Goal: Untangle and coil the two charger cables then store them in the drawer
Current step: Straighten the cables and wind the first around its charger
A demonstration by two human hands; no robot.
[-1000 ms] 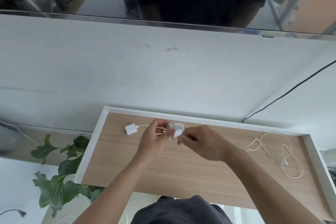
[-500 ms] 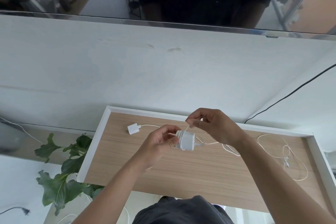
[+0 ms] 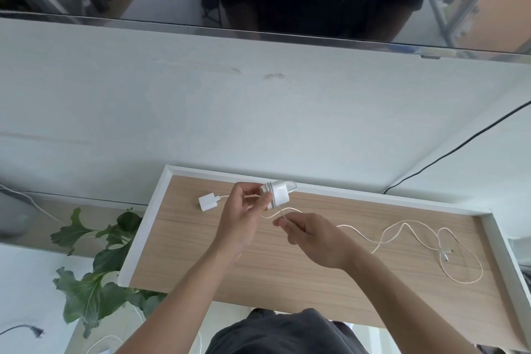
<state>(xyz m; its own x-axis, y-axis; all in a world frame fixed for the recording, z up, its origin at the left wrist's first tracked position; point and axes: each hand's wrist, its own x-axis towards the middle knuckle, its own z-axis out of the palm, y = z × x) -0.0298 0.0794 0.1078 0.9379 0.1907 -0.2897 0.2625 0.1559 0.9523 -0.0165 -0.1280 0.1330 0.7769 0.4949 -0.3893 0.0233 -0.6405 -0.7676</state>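
Charger plug (image 3: 278,195) upright, cable (image 3: 402,234) rightward

Bare forearms, sleeveless to the elbow; dark grey shirt (image 3: 287,333).

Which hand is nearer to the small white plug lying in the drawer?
Left. The left hand is just right of the plug, holding the round charger. The right hand is farther right, pinching the cable.

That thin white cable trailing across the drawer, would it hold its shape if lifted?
Probably not: the white cable lies in loose waves and loops, so likely floppy. It already wraps tightly around the charger, suggesting it bends easily and weighs little.
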